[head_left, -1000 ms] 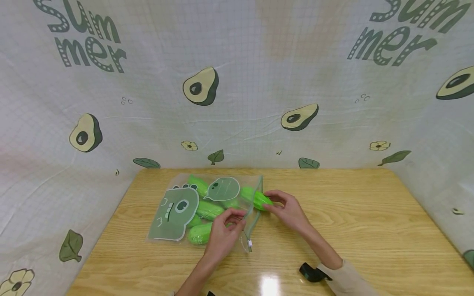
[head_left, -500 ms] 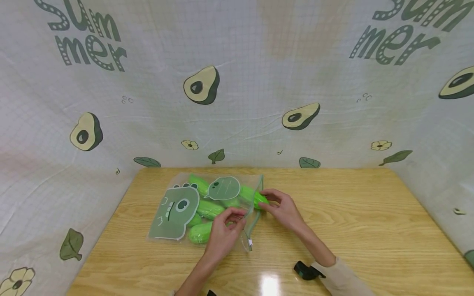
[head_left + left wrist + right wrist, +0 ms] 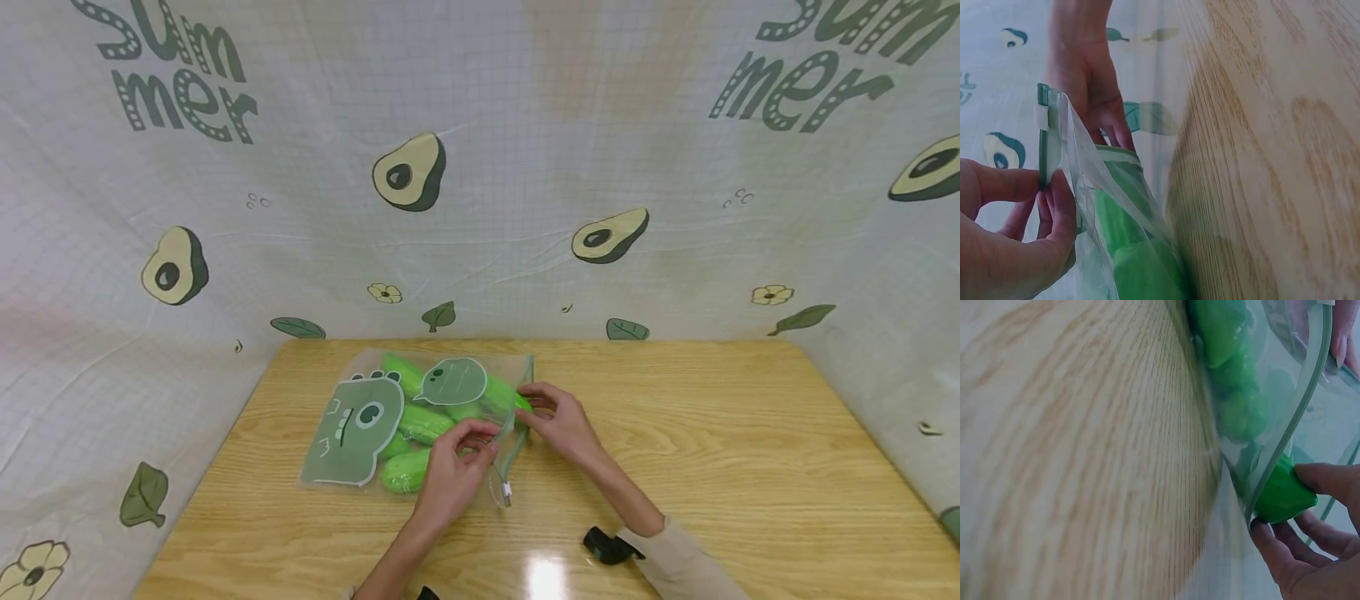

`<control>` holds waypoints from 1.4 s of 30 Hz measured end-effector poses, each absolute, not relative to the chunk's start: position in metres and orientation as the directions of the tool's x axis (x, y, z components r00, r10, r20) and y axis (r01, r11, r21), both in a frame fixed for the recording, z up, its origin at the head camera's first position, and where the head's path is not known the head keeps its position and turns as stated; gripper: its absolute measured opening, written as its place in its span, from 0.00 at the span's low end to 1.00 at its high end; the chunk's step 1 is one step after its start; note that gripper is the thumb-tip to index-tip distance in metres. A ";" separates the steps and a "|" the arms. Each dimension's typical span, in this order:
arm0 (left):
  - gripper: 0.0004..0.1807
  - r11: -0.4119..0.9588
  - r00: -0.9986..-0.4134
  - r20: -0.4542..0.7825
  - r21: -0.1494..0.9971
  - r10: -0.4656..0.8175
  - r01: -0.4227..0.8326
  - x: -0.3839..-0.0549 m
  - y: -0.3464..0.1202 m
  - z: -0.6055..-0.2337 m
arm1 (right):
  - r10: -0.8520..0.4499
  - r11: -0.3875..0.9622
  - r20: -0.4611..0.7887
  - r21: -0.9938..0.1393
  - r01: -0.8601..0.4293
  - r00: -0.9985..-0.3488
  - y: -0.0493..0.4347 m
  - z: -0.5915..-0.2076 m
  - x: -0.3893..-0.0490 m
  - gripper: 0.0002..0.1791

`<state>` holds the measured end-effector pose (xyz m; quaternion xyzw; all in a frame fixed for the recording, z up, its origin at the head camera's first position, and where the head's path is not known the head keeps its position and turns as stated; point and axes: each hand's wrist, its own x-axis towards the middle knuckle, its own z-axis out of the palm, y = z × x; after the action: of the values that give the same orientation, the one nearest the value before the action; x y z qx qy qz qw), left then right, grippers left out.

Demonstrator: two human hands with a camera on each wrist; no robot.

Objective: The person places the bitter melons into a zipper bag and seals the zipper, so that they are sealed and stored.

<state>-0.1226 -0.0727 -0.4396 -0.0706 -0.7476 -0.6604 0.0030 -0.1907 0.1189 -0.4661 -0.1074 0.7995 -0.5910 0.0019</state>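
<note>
A clear zip bag [image 3: 347, 446] with a green monster print lies on the table, its mouth facing right. Several bright green, cucumber-shaped vegetables [image 3: 423, 425] show through the plastic. My left hand [image 3: 450, 477] pinches the near side of the mouth between thumb and fingers, close to the white slider [image 3: 1042, 117]. At the far side of the opening, my right hand [image 3: 561, 423] holds the tip of another green cucumber [image 3: 1284, 495], thumb on one side and fingers on the other. Most of that cucumber is inside the bag; only its blunt end sticks out.
The wooden table [image 3: 712, 433] extends to the right of the bag. Behind and on both sides hangs a pale cloth [image 3: 510, 250] with avocado prints. A black wrist device [image 3: 606, 546] sits by the right sleeve [image 3: 678, 554].
The right hand has moved left toward the bag, pushing the green cucumber deeper through the mouth. My left hand has kept its place on the bag's edge.
</note>
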 end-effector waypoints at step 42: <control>0.07 0.159 -0.988 0.109 0.979 0.107 0.125 -0.123 -0.073 -0.440 | -0.198 0.368 0.088 -0.916 -0.157 -0.976 0.101 -0.470 -0.193 0.11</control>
<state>-0.1233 -0.0729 -0.4403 -0.0761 -0.7611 -0.6441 0.0073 -0.1927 0.1005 -0.4695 -0.1071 0.8270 -0.5517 0.0184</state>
